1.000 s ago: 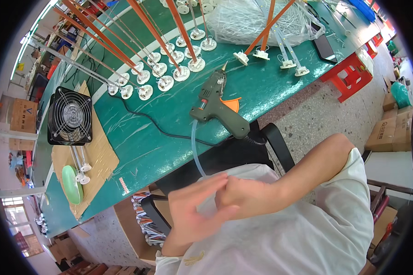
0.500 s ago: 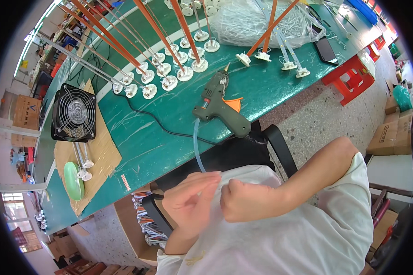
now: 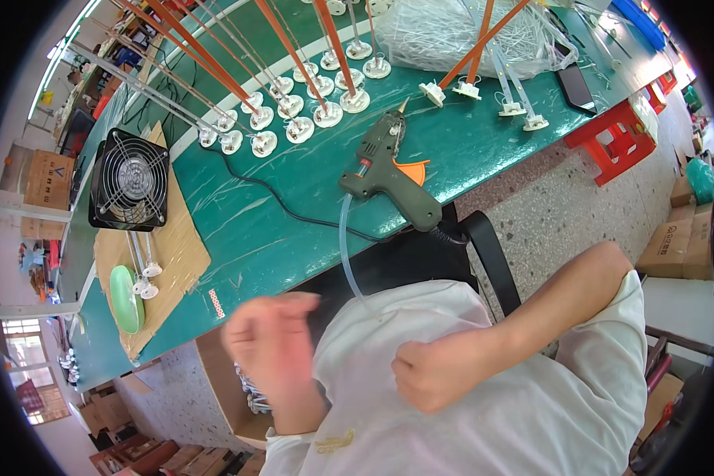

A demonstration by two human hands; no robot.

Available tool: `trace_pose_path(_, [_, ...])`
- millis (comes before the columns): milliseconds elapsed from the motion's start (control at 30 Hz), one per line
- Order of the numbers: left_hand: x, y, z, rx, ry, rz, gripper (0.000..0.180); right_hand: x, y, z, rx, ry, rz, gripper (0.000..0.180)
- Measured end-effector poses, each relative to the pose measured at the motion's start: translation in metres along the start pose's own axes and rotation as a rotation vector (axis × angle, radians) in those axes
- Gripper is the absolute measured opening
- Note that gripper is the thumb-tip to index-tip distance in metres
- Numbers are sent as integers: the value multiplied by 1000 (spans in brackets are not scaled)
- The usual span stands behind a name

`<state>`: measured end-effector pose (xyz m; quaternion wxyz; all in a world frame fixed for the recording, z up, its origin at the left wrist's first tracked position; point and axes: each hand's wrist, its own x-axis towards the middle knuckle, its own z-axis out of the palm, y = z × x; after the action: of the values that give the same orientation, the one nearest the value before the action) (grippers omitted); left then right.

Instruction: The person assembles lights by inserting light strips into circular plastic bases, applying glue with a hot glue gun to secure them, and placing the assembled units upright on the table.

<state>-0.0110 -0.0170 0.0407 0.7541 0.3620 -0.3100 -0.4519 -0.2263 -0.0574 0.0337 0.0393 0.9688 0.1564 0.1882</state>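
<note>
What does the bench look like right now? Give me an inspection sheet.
Surface: green table, partly covered by cardboard.
Job's things: glue gun lying on the table, clear glue stick trailing from it; rods on white round bases.
Clutter: black fan, green disc, phone.
Hands: left hand blurred, loosely curled; right hand fisted against the shirt; neither visibly holding anything.
Cables: black cord crossing the table.
Surroundings: red stool, cardboard boxes.

One glue gun (image 3: 389, 170), one fan (image 3: 131, 181), two hands
</note>
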Motion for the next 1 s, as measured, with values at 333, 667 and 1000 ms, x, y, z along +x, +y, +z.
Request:
trace_pose_path(333, [-11,118,-128,506,264,386,9,-53,34,-45,228,105,453,20])
trace_pose_path(667, [-22,113,-155,313,626,158,15,-48,48,-37,140,327,834,25])
trace_pose_path(1000, [-76,82,-306,1009,984,-14,16,-58,61,-34,152,406,938,21])
